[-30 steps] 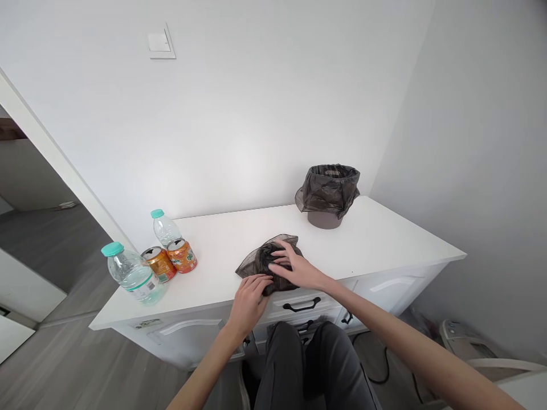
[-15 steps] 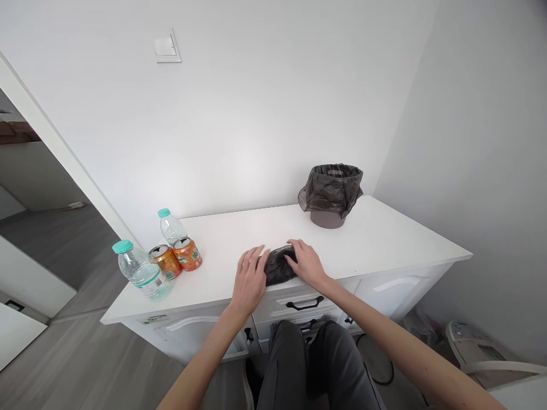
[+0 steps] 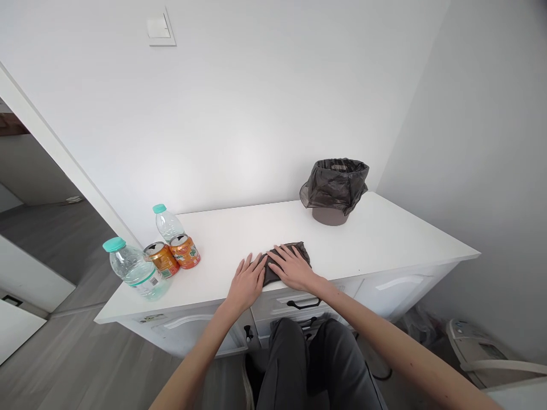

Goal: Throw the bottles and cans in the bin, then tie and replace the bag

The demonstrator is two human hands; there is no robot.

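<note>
A folded dark plastic bag (image 3: 299, 251) lies flat near the front edge of the white cabinet top (image 3: 239, 233). My right hand (image 3: 291, 266) rests on top of it with fingers spread flat. My left hand (image 3: 247, 280) lies flat on the surface, its fingertips touching the bag's left end. Both hands are open and hold nothing.
A small bin lined with a dark bag (image 3: 335, 191) stands at the back right. Two water bottles (image 3: 132, 269) (image 3: 166, 223) and two orange cans (image 3: 184, 251) (image 3: 159, 258) stand at the left end. Drawers with black handles (image 3: 304, 303) sit below; my legs are in front.
The bag went from a loose bunch to a flat fold. Both hands moved from gripping its sides to pressing flat on and beside it.
</note>
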